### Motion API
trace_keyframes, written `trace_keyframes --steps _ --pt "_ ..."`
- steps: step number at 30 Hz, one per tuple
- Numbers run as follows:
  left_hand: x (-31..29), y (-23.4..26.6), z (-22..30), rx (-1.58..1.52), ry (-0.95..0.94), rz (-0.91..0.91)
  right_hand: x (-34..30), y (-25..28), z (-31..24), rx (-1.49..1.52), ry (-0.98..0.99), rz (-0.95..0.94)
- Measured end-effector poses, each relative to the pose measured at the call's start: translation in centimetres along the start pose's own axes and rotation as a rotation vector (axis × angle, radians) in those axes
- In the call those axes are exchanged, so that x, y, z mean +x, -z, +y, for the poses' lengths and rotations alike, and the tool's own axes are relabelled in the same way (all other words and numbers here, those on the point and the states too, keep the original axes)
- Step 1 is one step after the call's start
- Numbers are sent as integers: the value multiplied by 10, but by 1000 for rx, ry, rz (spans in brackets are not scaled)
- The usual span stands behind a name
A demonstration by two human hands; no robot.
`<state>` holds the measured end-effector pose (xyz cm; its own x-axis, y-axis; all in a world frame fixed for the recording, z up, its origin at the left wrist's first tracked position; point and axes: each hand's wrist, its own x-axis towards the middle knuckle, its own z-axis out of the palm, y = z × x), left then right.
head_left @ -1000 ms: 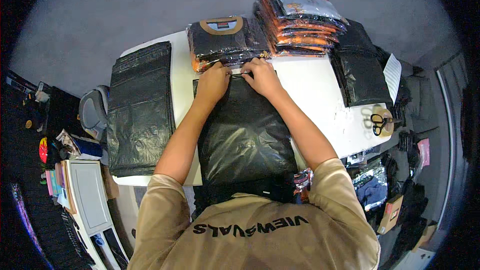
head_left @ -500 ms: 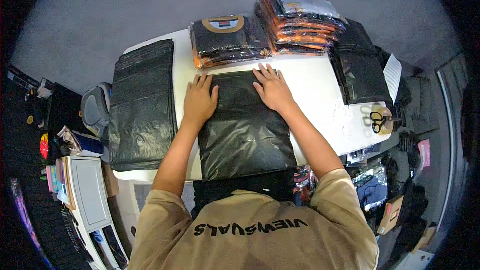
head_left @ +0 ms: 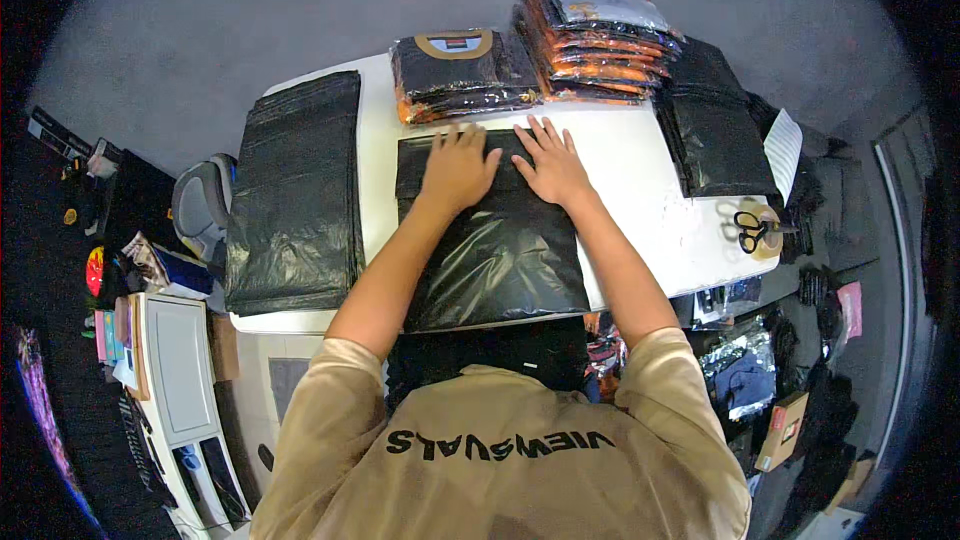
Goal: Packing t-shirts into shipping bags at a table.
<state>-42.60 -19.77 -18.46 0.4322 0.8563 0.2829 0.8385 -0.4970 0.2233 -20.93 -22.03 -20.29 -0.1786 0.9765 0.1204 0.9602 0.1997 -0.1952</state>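
A black plastic mailing bag (head_left: 500,265) lies flat on the white table (head_left: 630,160), its near edge at the table's front. My left hand (head_left: 460,170) rests on the upper part of the bag, fingers stretched out and slightly blurred. Beside it, my right hand (head_left: 550,165) presses on the bag near its top right corner with fingers spread. Neither hand grips anything. Whether something is inside the bag cannot be seen.
On the left lies a pile of black bags (head_left: 295,195). Behind my hands are folded shirts in clear plastic (head_left: 460,80) and a taller shirt stack (head_left: 605,50). More black packages (head_left: 715,130), black scissors (head_left: 750,232) and a tape roll (head_left: 768,245) occupy the right.
My left hand has slid right, from the bag's left edge toward its middle. The right hand stays near the top right corner. The view has shifted slightly.
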Motion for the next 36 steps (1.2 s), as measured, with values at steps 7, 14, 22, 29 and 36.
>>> trace_keyframes --steps 7,14,22,29,36 --pt "-21 1 -38 20 -36 -162 3 -1 7 -6 20 -10" --pt "-52 20 -89 67 -4 -105 3 12 -13 -5 -26 -17" --pt "-51 14 -90 102 -8 -37 -29 15 -118 101 210 -226" --pt "-51 17 -84 79 10 -32 -37 24 -65 138 56 -281" --pt "-53 28 -87 17 49 -84 -52 26 -18 80 33 -205"
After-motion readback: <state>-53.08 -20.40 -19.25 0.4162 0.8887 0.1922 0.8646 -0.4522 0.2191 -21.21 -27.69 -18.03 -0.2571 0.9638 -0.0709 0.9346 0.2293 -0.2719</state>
